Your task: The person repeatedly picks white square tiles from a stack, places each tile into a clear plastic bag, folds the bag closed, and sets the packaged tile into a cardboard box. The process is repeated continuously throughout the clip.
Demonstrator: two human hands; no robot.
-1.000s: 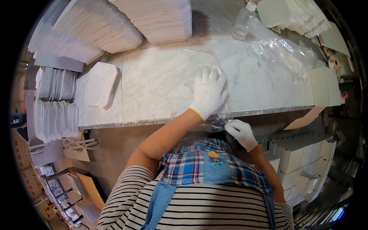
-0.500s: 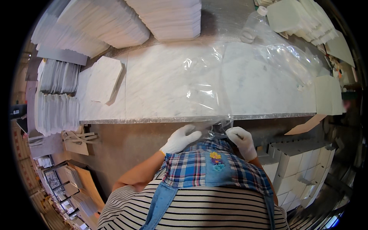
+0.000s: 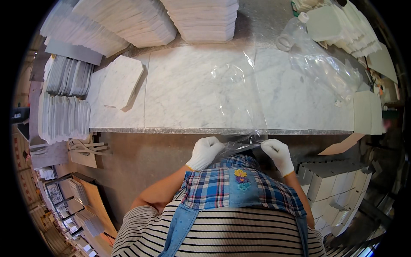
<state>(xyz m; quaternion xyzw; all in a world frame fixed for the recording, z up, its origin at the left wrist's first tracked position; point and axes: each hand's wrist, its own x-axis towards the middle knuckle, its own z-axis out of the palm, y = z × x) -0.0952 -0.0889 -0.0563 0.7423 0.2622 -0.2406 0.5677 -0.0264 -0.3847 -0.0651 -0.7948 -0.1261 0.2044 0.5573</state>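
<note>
While my left hand [image 3: 206, 150] and right hand [image 3: 276, 153], fingers closed, pinch the clear plastic film [image 3: 243, 100] just off the worktop [image 3: 180, 92], its rest lies across that surface, nothing visibly enclosed yet.

gap between tile [image 3: 123, 81] and film [image 3: 239, 105], stacks [image 3: 203, 21] behind

Tile [image 3: 122, 81] and plastic [image 3: 242, 96] on marbled worktop [image 3: 180, 85]
</note>
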